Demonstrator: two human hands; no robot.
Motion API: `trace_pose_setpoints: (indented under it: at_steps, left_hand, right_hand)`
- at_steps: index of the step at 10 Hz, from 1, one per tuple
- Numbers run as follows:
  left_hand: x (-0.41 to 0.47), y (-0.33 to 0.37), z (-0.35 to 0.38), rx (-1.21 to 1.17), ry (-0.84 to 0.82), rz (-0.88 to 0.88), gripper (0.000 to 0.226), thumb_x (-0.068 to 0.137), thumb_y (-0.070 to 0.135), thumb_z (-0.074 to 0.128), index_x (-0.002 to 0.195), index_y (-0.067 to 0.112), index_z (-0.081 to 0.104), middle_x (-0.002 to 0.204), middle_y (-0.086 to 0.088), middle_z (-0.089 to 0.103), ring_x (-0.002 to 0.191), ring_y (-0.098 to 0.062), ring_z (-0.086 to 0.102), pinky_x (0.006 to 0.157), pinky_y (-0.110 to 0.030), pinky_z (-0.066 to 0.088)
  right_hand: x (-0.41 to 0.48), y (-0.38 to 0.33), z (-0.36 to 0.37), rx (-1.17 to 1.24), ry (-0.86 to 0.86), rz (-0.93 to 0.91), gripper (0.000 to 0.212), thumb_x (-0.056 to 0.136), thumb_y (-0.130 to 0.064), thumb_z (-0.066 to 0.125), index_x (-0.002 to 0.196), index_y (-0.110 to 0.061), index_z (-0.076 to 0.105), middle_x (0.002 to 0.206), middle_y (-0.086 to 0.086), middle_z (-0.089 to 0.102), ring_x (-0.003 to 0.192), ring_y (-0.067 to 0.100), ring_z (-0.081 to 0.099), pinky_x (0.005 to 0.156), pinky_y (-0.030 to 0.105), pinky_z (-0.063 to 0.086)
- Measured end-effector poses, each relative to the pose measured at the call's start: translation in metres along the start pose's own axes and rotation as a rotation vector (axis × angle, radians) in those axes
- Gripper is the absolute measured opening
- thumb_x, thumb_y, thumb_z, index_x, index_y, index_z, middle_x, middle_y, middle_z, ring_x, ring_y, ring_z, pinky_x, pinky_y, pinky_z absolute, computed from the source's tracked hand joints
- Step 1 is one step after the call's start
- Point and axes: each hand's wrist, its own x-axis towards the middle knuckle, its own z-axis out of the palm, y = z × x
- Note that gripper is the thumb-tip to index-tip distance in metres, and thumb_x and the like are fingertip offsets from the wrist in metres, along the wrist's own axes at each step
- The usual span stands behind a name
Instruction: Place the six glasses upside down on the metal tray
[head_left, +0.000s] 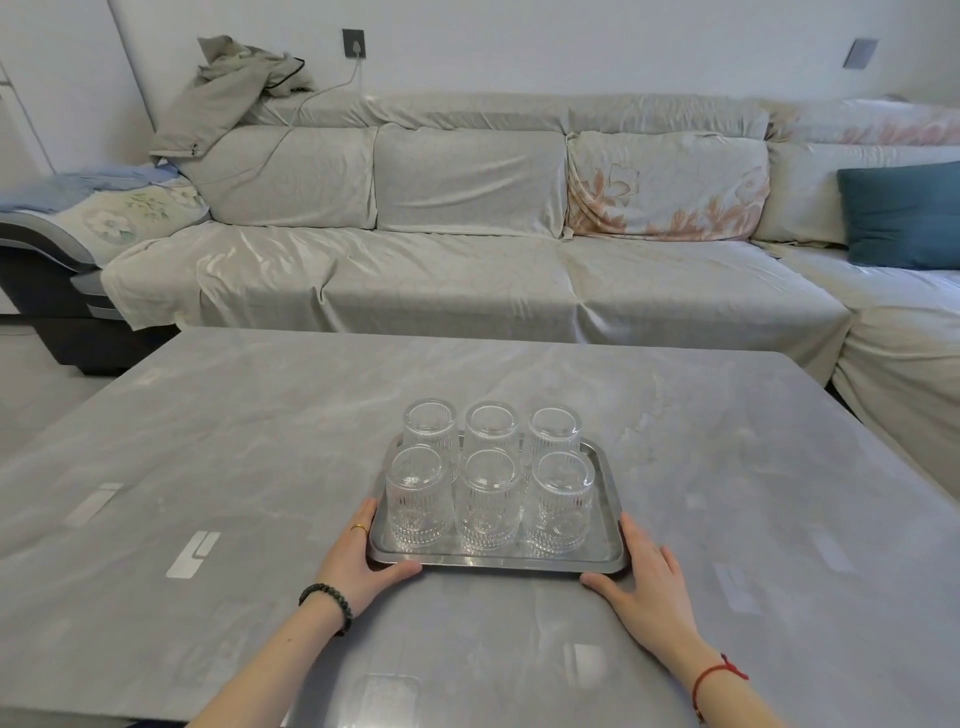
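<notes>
Sofa (467, 234), draped in pale covers, fills the background; we list it first. Grey table (260, 441) next, bearing the metal tray (605, 556) near our edge. Six ribbed glasses (491, 499) stand on the tray in two rows of three, all bases up, so we judge the placing done, with perhaps only squaring the tray left. Our left hand (358, 561) and right hand (644, 577) lie spread flat on the table against the tray's near corners, holding no glass. Back-row rims sit hidden behind the front row; the left fingertips are partly hidden by the tray edge.
</notes>
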Motion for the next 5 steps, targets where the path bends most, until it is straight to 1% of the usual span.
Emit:
trace_pose_setpoints:
  at_steps: [1,2,3,4,5]
  left_hand:
    - [0.000,0.000,0.000,0.023,0.014,-0.009,0.093,0.055,0.039,0.083,0.132,0.024,0.034,0.111,0.038,0.034,0.108,0.003,0.039,0.089,-0.009,0.029]
    - [-0.001,0.000,0.001,0.035,0.031,-0.013,0.095,0.056,0.039,0.082,0.134,0.021,0.032,0.115,0.029,0.035,0.109,0.002,0.038,0.093,-0.016,0.030]
    - [-0.003,-0.002,-0.002,0.062,-0.001,-0.004,0.096,0.059,0.040,0.080,0.137,0.020,0.028,0.124,0.020,0.037,0.121,-0.006,0.041,0.099,-0.019,0.030]
    - [-0.005,-0.008,-0.007,0.187,-0.035,0.020,0.098,0.064,0.047,0.074,0.141,0.020,0.019,0.137,0.010,0.040,0.130,-0.017,0.038,0.111,-0.029,0.025]
    - [-0.005,-0.012,-0.006,0.367,-0.046,-0.034,0.100,0.070,0.058,0.062,0.143,0.017,0.008,0.151,-0.001,0.025,0.140,-0.020,0.019,0.117,-0.034,0.008]
  right_hand:
    - [0.000,0.000,-0.001,0.000,-0.019,0.010,0.088,0.076,-0.049,0.063,0.143,-0.020,0.014,0.152,-0.005,0.026,0.140,0.010,0.020,0.118,0.037,0.007]
    - [0.000,-0.001,-0.001,-0.010,-0.036,0.016,0.088,0.077,-0.049,0.061,0.144,-0.022,0.012,0.153,-0.006,0.024,0.141,0.010,0.019,0.118,0.038,0.006]
    - [0.004,-0.004,-0.009,-0.016,-0.138,0.034,0.090,0.079,-0.048,0.060,0.144,-0.020,0.006,0.155,-0.004,0.015,0.142,0.012,0.013,0.118,0.037,0.002]
    - [0.005,-0.012,-0.027,0.128,-0.292,0.063,0.090,0.077,-0.037,0.068,0.142,-0.013,0.011,0.153,0.004,0.024,0.134,0.014,0.029,0.113,0.021,0.017]
    - [0.013,-0.037,-0.073,0.304,-0.176,0.137,0.084,0.078,-0.028,0.069,0.142,-0.013,0.016,0.152,0.009,0.025,0.135,0.019,0.031,0.110,0.025,0.025]
